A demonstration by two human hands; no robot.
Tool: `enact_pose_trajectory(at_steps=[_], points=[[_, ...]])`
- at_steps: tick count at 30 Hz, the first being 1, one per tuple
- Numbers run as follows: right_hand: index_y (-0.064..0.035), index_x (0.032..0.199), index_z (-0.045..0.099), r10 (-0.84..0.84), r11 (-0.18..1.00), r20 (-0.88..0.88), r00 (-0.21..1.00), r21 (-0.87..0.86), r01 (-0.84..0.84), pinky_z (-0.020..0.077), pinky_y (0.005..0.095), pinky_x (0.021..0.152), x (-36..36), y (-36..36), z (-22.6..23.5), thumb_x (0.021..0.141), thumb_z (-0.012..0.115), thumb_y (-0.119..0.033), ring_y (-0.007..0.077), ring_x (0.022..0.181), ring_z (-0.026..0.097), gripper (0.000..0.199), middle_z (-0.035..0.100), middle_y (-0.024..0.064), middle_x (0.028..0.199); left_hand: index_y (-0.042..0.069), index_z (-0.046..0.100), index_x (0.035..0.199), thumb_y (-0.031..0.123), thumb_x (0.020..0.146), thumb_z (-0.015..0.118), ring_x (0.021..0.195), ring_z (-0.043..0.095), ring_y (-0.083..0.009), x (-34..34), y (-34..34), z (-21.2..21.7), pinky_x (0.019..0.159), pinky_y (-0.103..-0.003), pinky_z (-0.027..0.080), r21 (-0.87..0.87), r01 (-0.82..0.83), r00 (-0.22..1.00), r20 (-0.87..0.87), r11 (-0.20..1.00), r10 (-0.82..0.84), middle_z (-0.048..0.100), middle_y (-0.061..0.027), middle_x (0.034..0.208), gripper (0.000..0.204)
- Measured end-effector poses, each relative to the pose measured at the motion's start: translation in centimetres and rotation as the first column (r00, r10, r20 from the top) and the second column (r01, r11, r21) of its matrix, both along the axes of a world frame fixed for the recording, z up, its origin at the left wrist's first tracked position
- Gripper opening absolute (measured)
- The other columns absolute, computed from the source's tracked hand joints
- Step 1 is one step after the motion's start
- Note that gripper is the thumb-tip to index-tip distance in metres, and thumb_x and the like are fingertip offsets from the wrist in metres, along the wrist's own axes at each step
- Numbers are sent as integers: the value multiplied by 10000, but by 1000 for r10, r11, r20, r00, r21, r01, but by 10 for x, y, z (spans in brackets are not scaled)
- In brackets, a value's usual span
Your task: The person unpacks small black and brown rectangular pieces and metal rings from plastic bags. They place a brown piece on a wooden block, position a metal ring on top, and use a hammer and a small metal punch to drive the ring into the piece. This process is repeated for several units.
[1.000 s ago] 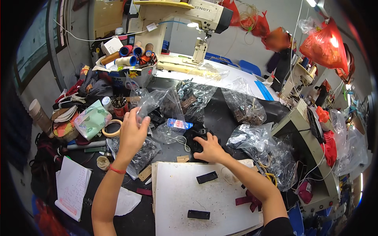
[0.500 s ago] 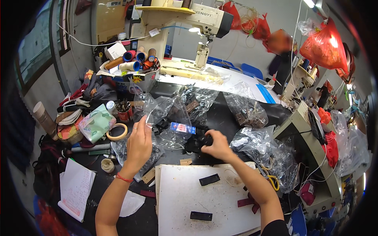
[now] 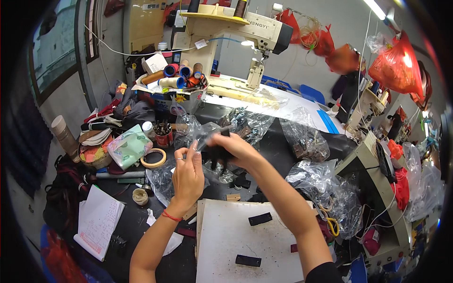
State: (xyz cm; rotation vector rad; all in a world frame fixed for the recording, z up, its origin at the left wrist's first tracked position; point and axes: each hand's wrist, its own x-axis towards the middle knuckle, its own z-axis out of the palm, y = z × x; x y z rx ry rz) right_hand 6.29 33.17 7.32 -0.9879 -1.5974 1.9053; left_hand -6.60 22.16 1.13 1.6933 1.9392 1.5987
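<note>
Over the middle of the bench, my left hand [image 3: 188, 178] is raised with its fingertips pinched at the edge of a clear plastic bag [image 3: 205, 133]. Close to its right, my right hand [image 3: 236, 150] grips dark pieces [image 3: 219, 155], small black strips blurred by motion. Those strips hang beside the bag; whether any are inside it I cannot tell. More black pieces [image 3: 242, 181] lie on the bench below the right hand. On the white board [image 3: 226, 236] nearer to me rest two separate black strips, one farther [image 3: 260, 219] and one nearer [image 3: 248, 261].
A sewing machine [image 3: 257, 33] stands at the back. Clear bags with brown pieces [image 3: 306, 144] and crumpled bags [image 3: 314, 177] lie to the right, near yellow-handled scissors [image 3: 333, 226]. Leftward are a tape roll [image 3: 154, 164], a small jar [image 3: 140, 196] and a notebook [image 3: 100, 219].
My right hand has lifted from the black pile and moved up and left with dark strips, toward the bag. The left hand has shifted slightly right and down. The whole view has shifted.
</note>
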Motion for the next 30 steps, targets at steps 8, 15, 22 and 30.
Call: enact_pose_trajectory(at_steps=[8, 15, 22, 30], points=[[24, 852, 660, -277, 730, 156, 948, 676, 102, 526, 247, 577, 4, -24, 9, 880, 641, -269, 118, 604, 653, 295, 677, 71, 740, -32, 577, 1167, 309, 1023, 296, 940, 573, -385, -21, -3, 2, 811, -430, 442, 57, -69, 988, 139, 996, 61, 584, -217, 986, 465], [-109, 1385, 352, -325, 717, 726, 606, 607, -343, 332, 537, 994, 106, 10, -92, 624, 723, -681, 452, 1252, 371, 1022, 364, 330, 1340, -30, 587, 1164, 364, 1018, 317, 744, 549, -244, -4, 6, -1, 681, -332, 441, -18, 20, 857, 516, 1000, -7, 582, -141, 882, 500], [-175, 1330, 400, -367, 618, 705, 607, 672, -407, 448, 507, 856, 89, -11, -125, 791, 695, -388, 405, 1064, 510, 650, 504, 221, 1118, -5, 493, 1197, 122, 910, 555, 677, 565, -151, -9, 4, -14, 563, -290, 472, 136, -106, 992, 76, 985, 96, 527, -95, 932, 320], [-51, 878, 630, -450, 500, 469, 760, 837, -220, 510, 408, 709, 117, -12, -97, 803, 540, -43, 331, 826, 613, 117, 596, 175, 839, -10, 532, 892, -91, 787, 545, 866, 603, -313, 1, -20, 23, 706, -406, 507, 77, 188, 945, -285, 979, -158, 497, -165, 1112, 133]])
